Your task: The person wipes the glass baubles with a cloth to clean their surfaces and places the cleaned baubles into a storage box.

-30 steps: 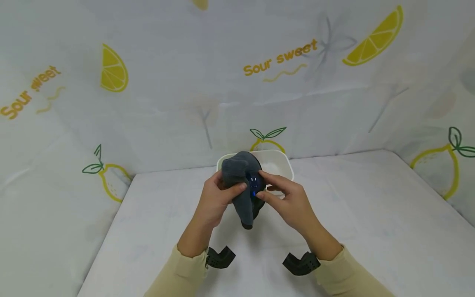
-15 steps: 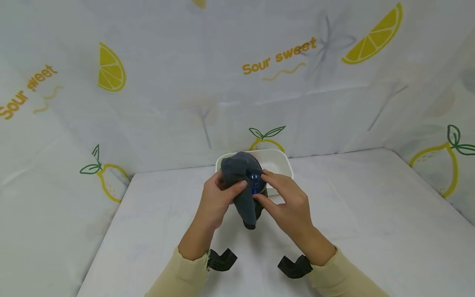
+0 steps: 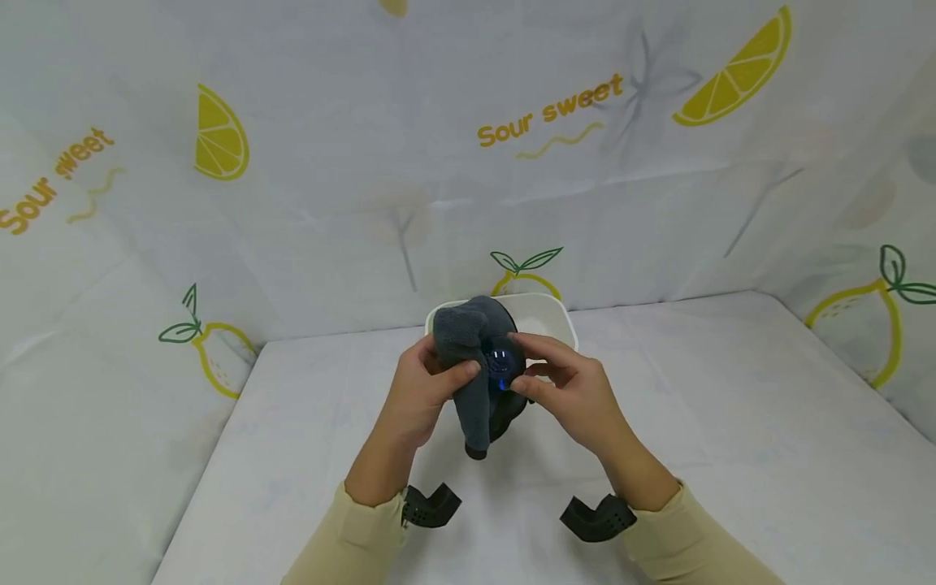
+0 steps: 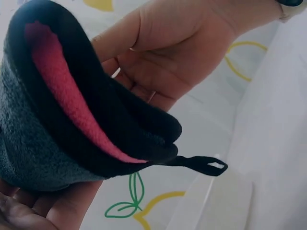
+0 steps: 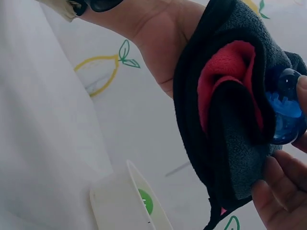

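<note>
My left hand (image 3: 418, 394) grips a grey towel (image 3: 462, 333) with black edging and a pink inner side, its thumb across the front. The towel is folded around a translucent blue rounded object (image 3: 500, 357), which my right hand (image 3: 578, 390) pinches from the right between thumb and fingers. In the right wrist view this blue object (image 5: 284, 117) has a ball-shaped knob at its top; its kind is unclear and the towel covers part of it. A black hanging loop (image 4: 208, 165) sticks out from the towel's edge. Both are held up above the table.
Behind the hands a white plastic basin (image 3: 550, 313) stands at the back of the white-covered table (image 3: 731, 406). Something round and green (image 5: 146, 201) shows inside it in the right wrist view. A lemon-print cloth (image 3: 344, 162) hangs close behind as a backdrop.
My right thumb and fingers have shifted on the blue object, down and then back. The towel's hanging end has swung slightly left. My left hand keeps its hold.
</note>
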A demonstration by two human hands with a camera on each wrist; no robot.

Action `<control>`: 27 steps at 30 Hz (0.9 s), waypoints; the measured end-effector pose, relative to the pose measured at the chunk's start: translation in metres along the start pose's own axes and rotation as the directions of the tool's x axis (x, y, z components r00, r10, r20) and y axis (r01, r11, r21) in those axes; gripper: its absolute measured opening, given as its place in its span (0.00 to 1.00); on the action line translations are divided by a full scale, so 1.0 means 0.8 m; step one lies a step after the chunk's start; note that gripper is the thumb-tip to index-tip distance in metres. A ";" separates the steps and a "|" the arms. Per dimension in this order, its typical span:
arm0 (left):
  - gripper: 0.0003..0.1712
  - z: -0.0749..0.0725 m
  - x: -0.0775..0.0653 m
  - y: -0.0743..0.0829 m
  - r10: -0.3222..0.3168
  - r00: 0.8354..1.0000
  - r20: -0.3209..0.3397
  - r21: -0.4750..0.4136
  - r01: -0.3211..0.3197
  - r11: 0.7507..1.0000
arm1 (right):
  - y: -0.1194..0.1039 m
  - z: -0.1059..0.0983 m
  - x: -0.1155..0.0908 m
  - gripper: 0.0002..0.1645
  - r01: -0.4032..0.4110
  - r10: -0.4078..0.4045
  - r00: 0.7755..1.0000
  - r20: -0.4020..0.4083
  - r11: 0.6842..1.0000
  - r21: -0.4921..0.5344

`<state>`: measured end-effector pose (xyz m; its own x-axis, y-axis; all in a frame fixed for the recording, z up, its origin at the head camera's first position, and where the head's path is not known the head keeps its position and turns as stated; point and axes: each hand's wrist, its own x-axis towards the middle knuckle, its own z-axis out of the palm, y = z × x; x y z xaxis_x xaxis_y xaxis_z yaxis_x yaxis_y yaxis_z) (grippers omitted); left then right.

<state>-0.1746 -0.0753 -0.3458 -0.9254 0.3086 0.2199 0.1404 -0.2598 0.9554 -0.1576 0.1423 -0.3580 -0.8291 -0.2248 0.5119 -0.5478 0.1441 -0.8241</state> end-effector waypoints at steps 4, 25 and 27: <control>0.36 0.002 -0.001 -0.003 0.010 0.999 -0.031 0.019 -0.010 1.000 | -0.003 0.002 -0.003 0.28 -0.040 0.039 0.999 -0.011 0.991 -0.132; 0.30 0.020 -0.001 -0.006 0.022 0.992 -0.127 0.140 -0.004 0.990 | -0.002 0.017 0.001 0.25 0.456 -0.615 0.787 -0.047 0.632 -0.627; 0.31 0.019 -0.002 -0.005 0.018 0.993 -0.113 0.123 -0.004 0.992 | -0.002 0.015 0.000 0.26 0.464 -0.605 0.795 -0.041 0.650 -0.601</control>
<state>-0.1687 -0.0607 -0.3471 -0.9565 0.1987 0.2137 0.1866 -0.1466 0.9714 -0.1558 0.1301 -0.3597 -0.3323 -0.2268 0.9155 -0.8082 0.5688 -0.1524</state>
